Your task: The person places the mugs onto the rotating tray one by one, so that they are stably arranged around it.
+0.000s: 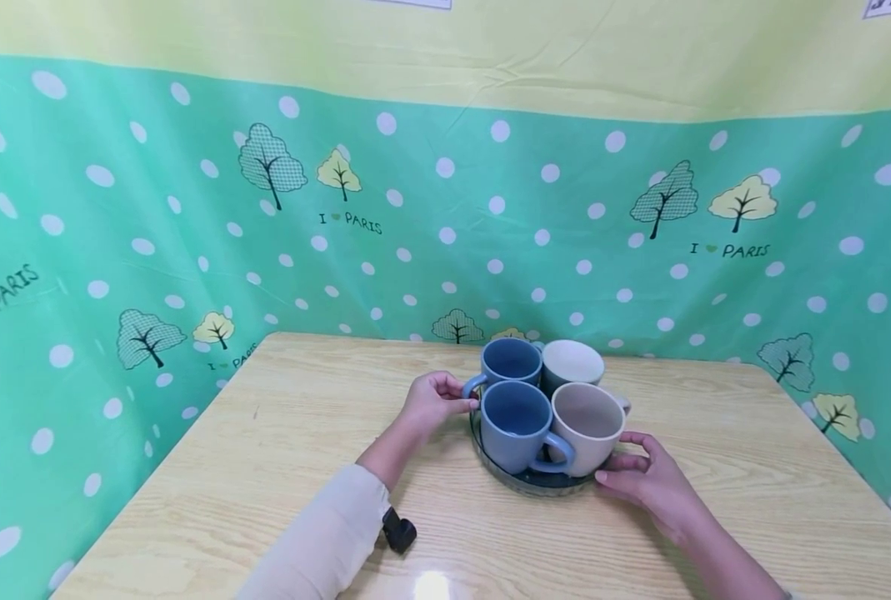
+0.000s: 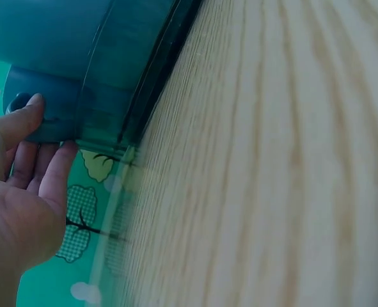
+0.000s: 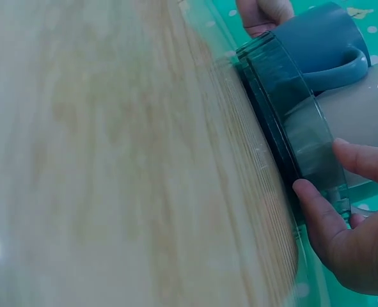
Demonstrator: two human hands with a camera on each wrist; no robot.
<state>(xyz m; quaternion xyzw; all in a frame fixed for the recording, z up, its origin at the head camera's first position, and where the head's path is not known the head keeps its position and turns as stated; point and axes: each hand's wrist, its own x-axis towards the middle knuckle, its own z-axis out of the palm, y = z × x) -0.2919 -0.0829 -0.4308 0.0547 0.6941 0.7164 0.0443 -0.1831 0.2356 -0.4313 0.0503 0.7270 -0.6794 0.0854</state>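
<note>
Two blue mugs, a beige mug (image 1: 589,417) and a mug with a white inside (image 1: 573,367) stand upright, close together, on a round, clear, low-walled tray (image 1: 528,485). My left hand (image 1: 430,404) is at the tray's left side. Its thumb and fingers pinch the handle of the back blue mug (image 1: 510,360), near the tray's rim. On the right, my right hand (image 1: 651,483) grips the tray's wall beside the beige mug; in the right wrist view a fingertip (image 3: 309,190) presses low on it. The front blue mug (image 1: 516,425) has its handle turned toward the beige mug.
A wooden table (image 1: 265,450) lies under the tray. Behind it and to the left hangs a green cloth (image 1: 385,250) with white dots and printed trees. A small black device (image 1: 398,532) shows at my left sleeve.
</note>
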